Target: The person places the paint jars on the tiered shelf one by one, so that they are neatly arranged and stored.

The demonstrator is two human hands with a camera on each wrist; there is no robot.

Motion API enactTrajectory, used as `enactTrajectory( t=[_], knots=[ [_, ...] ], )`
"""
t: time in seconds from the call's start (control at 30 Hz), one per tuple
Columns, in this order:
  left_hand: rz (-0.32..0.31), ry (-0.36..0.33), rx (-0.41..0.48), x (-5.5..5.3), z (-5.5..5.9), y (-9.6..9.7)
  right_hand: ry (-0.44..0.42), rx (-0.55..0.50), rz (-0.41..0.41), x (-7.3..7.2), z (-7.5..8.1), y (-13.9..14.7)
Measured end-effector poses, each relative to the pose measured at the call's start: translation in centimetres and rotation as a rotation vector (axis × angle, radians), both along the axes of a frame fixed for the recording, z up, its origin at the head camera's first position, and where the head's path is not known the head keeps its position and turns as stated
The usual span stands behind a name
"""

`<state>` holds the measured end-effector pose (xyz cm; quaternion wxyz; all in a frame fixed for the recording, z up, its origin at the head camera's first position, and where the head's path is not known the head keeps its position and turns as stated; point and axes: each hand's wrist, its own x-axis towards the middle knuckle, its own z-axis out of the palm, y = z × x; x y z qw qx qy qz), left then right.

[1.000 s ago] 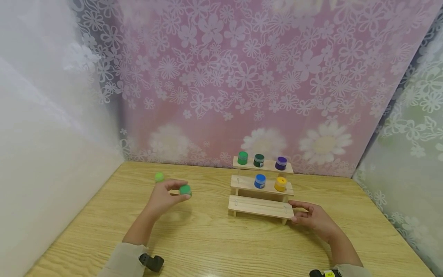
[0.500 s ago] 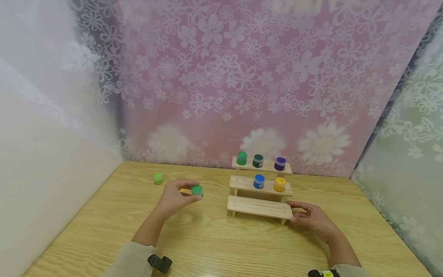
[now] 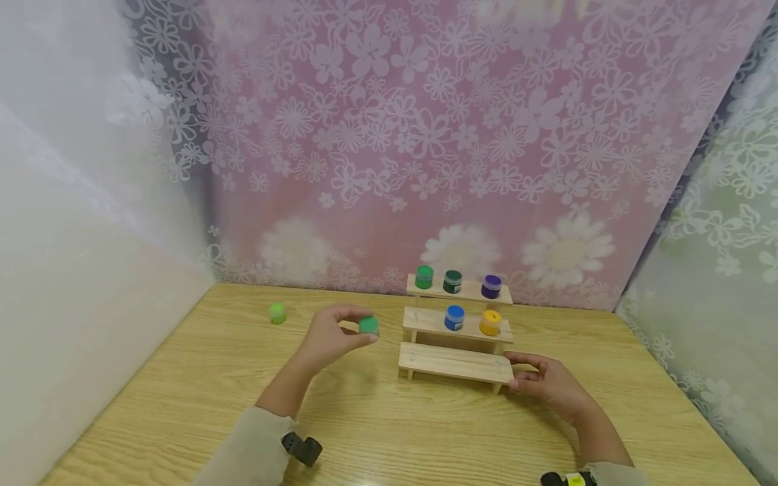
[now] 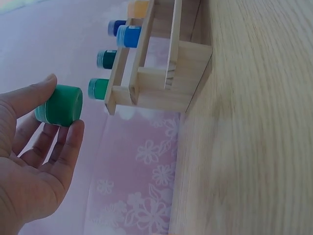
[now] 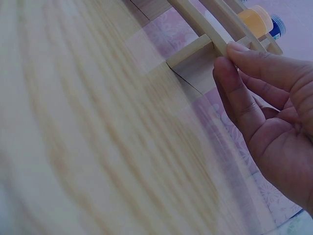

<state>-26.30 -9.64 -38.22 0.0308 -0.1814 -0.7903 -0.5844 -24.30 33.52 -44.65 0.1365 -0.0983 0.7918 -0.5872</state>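
My left hand [image 3: 331, 341] pinches a small green paint jar [image 3: 368, 325] between thumb and fingertips. The jar is held above the table, left of a three-step wooden display stand [image 3: 456, 364]. In the left wrist view the green paint jar [image 4: 62, 105] lies tilted sideways in the frame, its body solid green. My right hand [image 3: 556, 388] grips the right end of the stand's lowest step. Thumb and index finger of that hand [image 5: 279, 107] meet at the step's edge in the right wrist view.
The top step bears a green jar [image 3: 424, 277], a dark green jar [image 3: 452, 282] and a purple jar [image 3: 491, 287]. On the middle step are a blue jar [image 3: 454, 318] and a yellow jar [image 3: 490, 322]. A light green jar [image 3: 277, 313] stands on the table's left.
My left hand has carried the green paint jar rightward toward the stand, uncovering the light green jar behind it. The right hand keeps its place on the lowest step.
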Motion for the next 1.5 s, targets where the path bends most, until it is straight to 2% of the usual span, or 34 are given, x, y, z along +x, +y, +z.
enactTrajectory(
  t=[0.43,0.7,0.97,1.17,1.5],
  knots=[
    [-0.043,0.048,-0.047,-1.2,0.7,3.4,-0.004,0.005,-0.011,0.1,0.0,-0.1],
    [-0.033,0.08,-0.067,-2.2,0.9,5.3,-0.003,-0.008,0.006,0.0,0.1,-0.1],
    [0.013,0.035,-0.077,-3.6,0.3,7.0,-0.003,-0.024,0.025,-0.1,-0.1,0.1],
    [0.021,0.039,-0.083,-4.6,-0.4,8.0,0.0,-0.025,0.03,-0.1,-0.2,0.3],
    [0.03,0.003,-0.075,-5.7,-0.7,9.0,0.015,-0.03,0.034,-0.3,-0.4,0.3]
  ],
)
